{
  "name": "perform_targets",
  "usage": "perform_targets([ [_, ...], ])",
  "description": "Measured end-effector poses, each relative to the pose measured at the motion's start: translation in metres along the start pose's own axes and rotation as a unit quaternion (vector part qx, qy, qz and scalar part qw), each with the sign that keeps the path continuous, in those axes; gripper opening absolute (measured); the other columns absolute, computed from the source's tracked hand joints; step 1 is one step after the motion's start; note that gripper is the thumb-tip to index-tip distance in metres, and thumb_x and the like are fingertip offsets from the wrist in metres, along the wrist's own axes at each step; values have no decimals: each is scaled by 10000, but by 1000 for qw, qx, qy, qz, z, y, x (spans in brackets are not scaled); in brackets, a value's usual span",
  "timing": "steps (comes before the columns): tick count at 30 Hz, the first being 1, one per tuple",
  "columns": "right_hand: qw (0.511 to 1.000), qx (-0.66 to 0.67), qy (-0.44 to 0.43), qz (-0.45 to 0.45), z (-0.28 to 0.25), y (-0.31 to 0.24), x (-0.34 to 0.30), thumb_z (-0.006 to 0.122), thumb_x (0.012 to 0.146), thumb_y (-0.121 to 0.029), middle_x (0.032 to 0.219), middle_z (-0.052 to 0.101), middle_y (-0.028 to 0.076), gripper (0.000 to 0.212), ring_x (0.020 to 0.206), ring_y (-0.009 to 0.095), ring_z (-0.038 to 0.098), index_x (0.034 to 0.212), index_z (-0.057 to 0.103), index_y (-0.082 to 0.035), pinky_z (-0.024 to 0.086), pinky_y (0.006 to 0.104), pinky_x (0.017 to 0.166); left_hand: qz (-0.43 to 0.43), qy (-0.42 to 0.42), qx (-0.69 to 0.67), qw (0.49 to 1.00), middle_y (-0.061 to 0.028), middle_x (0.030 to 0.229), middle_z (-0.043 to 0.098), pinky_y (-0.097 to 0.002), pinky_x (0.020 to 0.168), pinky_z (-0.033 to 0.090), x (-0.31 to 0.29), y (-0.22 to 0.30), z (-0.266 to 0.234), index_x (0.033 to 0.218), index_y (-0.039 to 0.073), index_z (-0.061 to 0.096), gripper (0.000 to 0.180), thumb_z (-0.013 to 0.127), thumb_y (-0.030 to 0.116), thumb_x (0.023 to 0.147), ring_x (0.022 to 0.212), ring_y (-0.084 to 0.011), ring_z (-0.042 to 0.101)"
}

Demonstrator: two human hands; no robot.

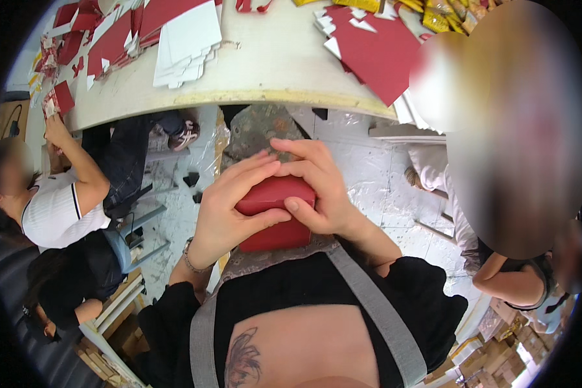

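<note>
A red box-like piece, seemingly of folded card, rests on my lap close to my body. My left hand wraps its left side, the thumb lying across the front and the fingers over the far edge. From the other side my right hand grips it, thumb pressed on the top and fingers curled over the far edge. The fingertips of both hands nearly meet there. Beneath them lies a patterned grey apron over my lap. The underside of the red piece is hidden.
Ahead stands a pale table with a worn curved edge. On it lie white cards, red cards and yellow packets. A person sits at the left holding a red card; another person, partly blurred, is at the right.
</note>
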State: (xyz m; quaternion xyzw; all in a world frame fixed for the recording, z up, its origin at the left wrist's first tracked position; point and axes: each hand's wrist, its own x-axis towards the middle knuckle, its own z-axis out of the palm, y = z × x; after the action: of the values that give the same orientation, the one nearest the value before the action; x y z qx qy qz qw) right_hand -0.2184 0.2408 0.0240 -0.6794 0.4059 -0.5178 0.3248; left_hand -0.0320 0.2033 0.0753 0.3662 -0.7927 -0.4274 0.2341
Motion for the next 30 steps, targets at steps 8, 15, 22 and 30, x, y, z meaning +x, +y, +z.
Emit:
perform_targets([
  [8,986,-47,158,-16,-6,-1,18,451,906,-386,1367,334,288,435,1248,436,336,1091,517,3,242,471,1040,194,74,109,972,-128,1040,656,-369,862,475,53,-6,-19,1006,6,668,447,796,111,590,985,-280,603],
  [15,994,69,82,-33,13,-8,-29,481,865,-11,1161,526,185,342,1067,307,520,1207,500,-5,429,382,895,269,301,-71,912,-181,1119,608,-428,910,440,59,-28,-61,1018,-37,611,324,620,240,849,1034,-323,557],
  [22,992,56,112,35,14,-8,-22,531,881,-92,1319,427,179,465,1217,305,427,1327,406,-49,346,379,1010,353,179,-47,917,-130,846,623,-401,735,459,46,-8,-24,908,18,574,584,611,579,748,820,-298,553],
  [30,991,84,99,35,31,-9,-20,539,880,-104,1330,418,175,475,1227,303,417,1332,401,-54,336,379,1018,316,126,111,934,-94,816,604,-544,906,412,11,29,-10,898,28,579,512,519,536,863,817,-259,539],
])
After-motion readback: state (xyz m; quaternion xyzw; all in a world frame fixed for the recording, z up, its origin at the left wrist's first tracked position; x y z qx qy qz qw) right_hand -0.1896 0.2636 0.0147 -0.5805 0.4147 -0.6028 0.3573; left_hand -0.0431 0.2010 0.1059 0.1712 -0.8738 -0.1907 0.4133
